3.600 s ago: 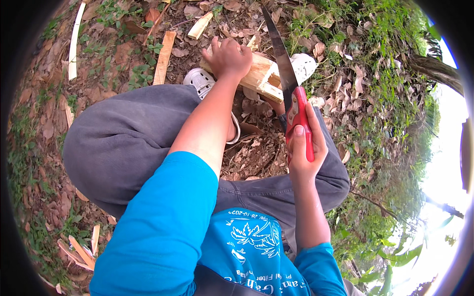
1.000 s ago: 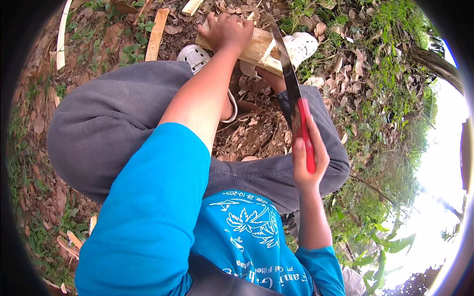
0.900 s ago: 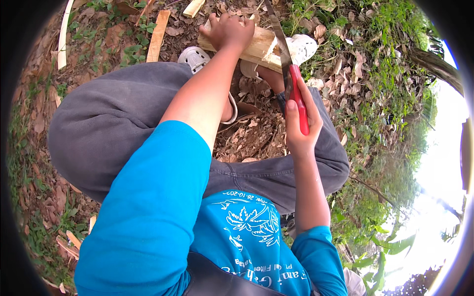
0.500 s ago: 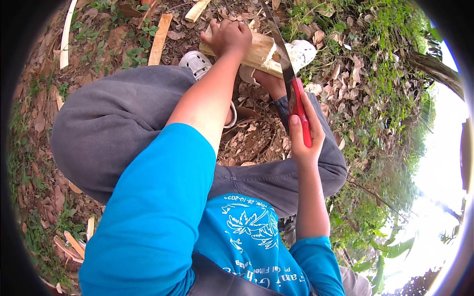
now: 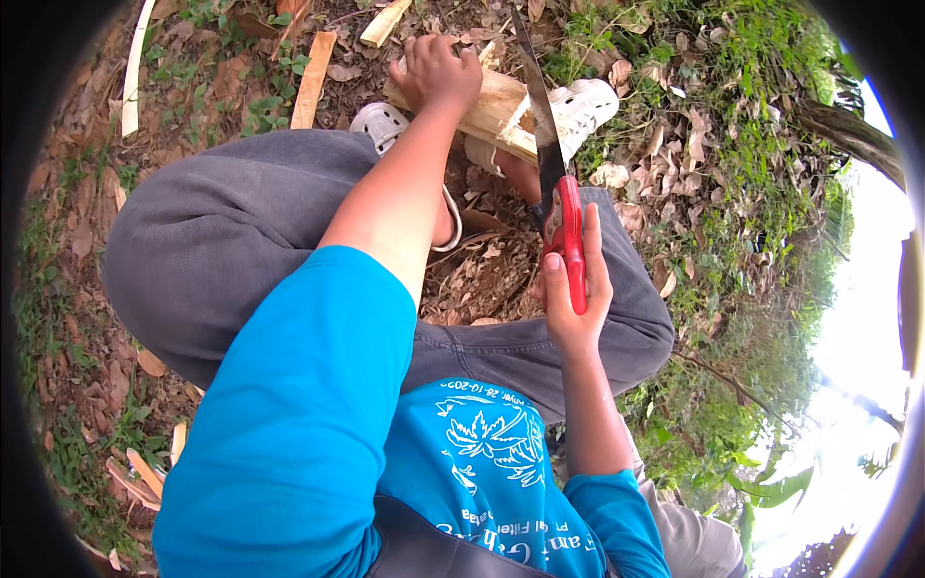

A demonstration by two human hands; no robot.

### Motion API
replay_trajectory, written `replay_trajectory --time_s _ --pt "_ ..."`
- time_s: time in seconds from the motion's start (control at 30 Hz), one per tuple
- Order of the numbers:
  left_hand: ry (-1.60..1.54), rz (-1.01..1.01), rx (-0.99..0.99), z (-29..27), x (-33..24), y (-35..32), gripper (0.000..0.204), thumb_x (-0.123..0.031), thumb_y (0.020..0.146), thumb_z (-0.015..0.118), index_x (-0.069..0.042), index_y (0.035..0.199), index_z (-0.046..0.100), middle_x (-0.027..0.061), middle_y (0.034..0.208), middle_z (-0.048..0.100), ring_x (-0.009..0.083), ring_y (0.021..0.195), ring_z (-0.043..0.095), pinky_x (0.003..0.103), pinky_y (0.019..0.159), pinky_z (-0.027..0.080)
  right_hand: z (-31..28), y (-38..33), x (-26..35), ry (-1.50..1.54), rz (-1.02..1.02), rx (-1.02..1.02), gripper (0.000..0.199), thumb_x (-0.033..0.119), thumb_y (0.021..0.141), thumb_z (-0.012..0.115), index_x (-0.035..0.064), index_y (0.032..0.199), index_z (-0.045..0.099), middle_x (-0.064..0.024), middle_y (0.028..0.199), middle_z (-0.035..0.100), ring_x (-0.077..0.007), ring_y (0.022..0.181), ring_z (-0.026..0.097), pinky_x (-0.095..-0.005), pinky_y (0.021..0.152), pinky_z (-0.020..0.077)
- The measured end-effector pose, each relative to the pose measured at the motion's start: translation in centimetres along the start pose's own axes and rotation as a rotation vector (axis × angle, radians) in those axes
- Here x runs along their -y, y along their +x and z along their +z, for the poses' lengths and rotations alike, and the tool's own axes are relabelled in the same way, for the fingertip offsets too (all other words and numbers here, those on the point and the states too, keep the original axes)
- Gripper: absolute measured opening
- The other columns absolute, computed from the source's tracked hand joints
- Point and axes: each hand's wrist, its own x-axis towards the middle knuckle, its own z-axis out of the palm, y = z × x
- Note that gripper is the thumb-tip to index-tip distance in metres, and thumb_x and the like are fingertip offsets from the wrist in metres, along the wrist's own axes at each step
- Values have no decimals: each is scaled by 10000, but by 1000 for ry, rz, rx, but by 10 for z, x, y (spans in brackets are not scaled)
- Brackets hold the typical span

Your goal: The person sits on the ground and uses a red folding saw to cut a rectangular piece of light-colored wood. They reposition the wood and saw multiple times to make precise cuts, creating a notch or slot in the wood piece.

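My left hand (image 5: 441, 77) presses down on and grips a split, pale block of wood (image 5: 499, 96) lying across my feet. In my right hand (image 5: 581, 323) is a handsaw (image 5: 570, 226) with a red handle, my index finger stretched along it. The saw's dark blade (image 5: 536, 87) points away from me and passes by the right end of the wood, where the block has a rough, notched cut. Whether the teeth touch the wood I cannot tell.
White clogs (image 5: 583, 108) are on my feet, beside and under the wood. Split wood strips (image 5: 313, 82) lie at the far left, with more offcuts (image 5: 145, 474) at the near left. Dry leaves and grass cover the ground; a trunk (image 5: 853, 140) stands at the right.
My right hand has drawn the saw back toward me and slightly left, the handle turning more upright. My left hand and the wood have shifted a little left.
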Motion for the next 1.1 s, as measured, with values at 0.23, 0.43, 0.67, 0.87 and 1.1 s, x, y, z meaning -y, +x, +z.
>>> replay_trajectory --time_s 0.23,0.43,0.67,0.87,1.1 --pt "274 -173 -9 15 6 13 486 -473 890 514 -160 1223 680 136 1426 531 299 1403 411 484 1223 150 -15 14 -1 -81 -250 -60 557 191 1031 628 -15 1519 457 -77 1195 671 -45 829 573 -216 748 486" --pt "241 -172 2 5 4 9 406 -431 877 520 -195 1141 718 125 1380 552 279 1361 433 488 1169 205 -14 15 9 104 -208 -90 521 221 1046 597 -44 1482 494 -58 1126 683 -25 746 516 -177 665 422" --pt "216 -202 34 1 1 9 421 -414 896 485 -165 1146 714 136 1397 533 275 1338 454 481 1153 238 14 63 9 -4 -290 -90 508 205 1040 605 -78 1451 511 -104 1157 690 -89 973 600 -237 875 481" --pt "226 -185 1 2 -1 7 415 -398 908 470 -159 1140 717 141 1398 531 278 1331 461 470 1149 248 21 82 -9 -51 -371 -82 491 191 1035 607 -82 1435 525 -149 1222 686 -127 1071 616 -274 959 473" --pt "208 -201 16 0 -2 7 375 -412 893 510 -181 1101 720 133 1393 535 281 1331 458 460 1148 245 8 24 -9 -129 -233 -98 502 173 1033 601 -78 1456 503 -107 1216 688 -90 1000 598 -243 914 472"
